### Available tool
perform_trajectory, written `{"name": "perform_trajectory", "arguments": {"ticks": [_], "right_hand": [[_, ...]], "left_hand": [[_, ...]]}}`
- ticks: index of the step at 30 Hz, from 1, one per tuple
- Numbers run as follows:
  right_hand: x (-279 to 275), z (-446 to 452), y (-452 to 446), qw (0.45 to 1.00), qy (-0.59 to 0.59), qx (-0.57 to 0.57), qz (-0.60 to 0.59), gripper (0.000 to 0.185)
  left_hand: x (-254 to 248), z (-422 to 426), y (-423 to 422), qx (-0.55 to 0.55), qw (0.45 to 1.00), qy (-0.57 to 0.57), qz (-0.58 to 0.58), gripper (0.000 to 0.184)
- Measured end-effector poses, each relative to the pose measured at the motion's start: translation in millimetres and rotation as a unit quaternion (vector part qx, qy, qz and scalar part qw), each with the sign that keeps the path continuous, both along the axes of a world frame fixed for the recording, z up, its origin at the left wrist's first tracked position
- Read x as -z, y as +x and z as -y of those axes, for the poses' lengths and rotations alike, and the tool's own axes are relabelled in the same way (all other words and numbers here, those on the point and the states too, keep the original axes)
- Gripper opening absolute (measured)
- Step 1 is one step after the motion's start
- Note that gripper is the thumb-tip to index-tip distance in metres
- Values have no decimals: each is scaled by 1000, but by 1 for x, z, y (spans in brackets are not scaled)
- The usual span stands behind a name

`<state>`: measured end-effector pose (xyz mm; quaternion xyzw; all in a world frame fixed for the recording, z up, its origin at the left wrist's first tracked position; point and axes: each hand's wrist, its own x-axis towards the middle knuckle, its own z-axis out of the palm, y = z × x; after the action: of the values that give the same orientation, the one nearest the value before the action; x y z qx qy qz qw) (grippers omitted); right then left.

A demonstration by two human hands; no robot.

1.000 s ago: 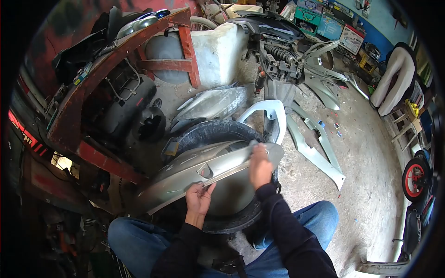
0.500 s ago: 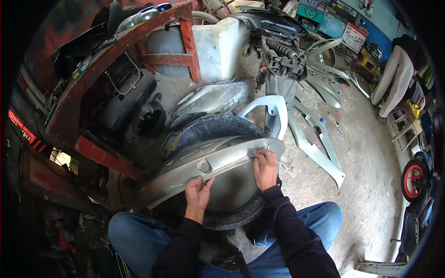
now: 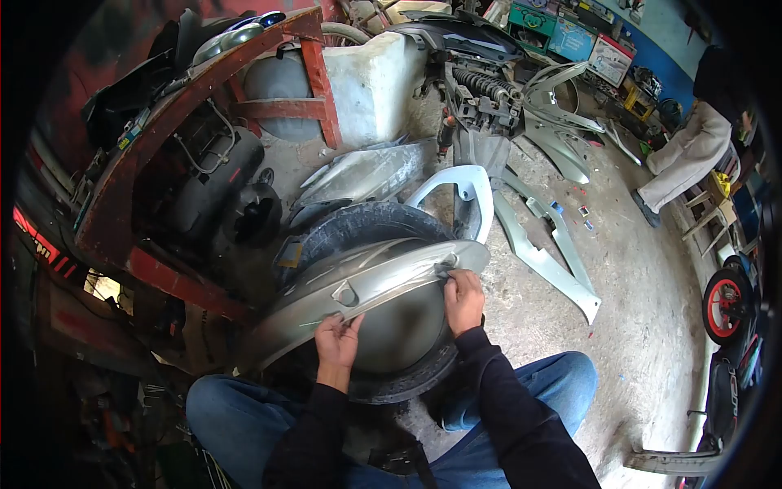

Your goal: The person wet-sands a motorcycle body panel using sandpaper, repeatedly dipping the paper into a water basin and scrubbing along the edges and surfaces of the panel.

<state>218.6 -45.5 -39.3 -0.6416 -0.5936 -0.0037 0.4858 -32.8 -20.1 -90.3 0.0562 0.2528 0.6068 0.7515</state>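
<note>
A long silver-grey body panel (image 3: 383,281) with a small cut-out lies tilted across a round black tub or tyre (image 3: 423,376). With fingers pinched on its lower edge, my left hand (image 3: 337,341) grips the panel just below the cut-out. My right hand (image 3: 463,301) is closed round a small dark grey piece (image 3: 443,270), like a folded sheet, which touches the panel near its right end. Behind the tub rest a scuffed grey panel (image 3: 362,175) and a pale curved handle-like part (image 3: 458,186).
A red frame (image 3: 187,91) with a dark tank (image 3: 213,183) stands at the left. Pale narrow trim (image 3: 542,259) lies on the floor at the right. A partly stripped motorcycle (image 3: 486,85) is behind. A person (image 3: 694,151) stands at the far right.
My right hand has moved over the panel's right end and back near its lower edge, while my left hand keeps its grip. The person at the far right has stepped forward, feet now visible.
</note>
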Motion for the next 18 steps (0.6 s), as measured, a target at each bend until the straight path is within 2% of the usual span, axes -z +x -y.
{"name": "perform_trajectory", "arguments": {"ticks": [1, 5, 7, 9, 14, 17, 18], "right_hand": [[2, 0, 1, 997, -56, 57, -18, 19], [-7, 3, 1, 998, 25, -60, -16, 16], [-3, 0, 4, 999, 15, -19, -23, 20], [-2, 2, 3, 999, 5, 23, 26, 22], [-26, -14, 2, 998, 19, -1, 52, 31], [-40, -13, -10, 998, 28, -44, 40, 28], [-44, -12, -14, 998, 30, -47, 38, 28]], "left_hand": [[2, 1, 1, -4, 1000, -4, 9, 39], [1, -6, -5, -16, 1000, 8, 20, 39], [-3, -5, -4, -27, 999, -34, 24, 39], [-9, -5, -1, -20, 999, -29, 33, 39], [-41, -2, 1, -43, 993, -14, 113, 33], [-43, 1, 9, -71, 983, -41, 165, 26], [-48, 1, 11, -38, 986, -33, 156, 24]]}}
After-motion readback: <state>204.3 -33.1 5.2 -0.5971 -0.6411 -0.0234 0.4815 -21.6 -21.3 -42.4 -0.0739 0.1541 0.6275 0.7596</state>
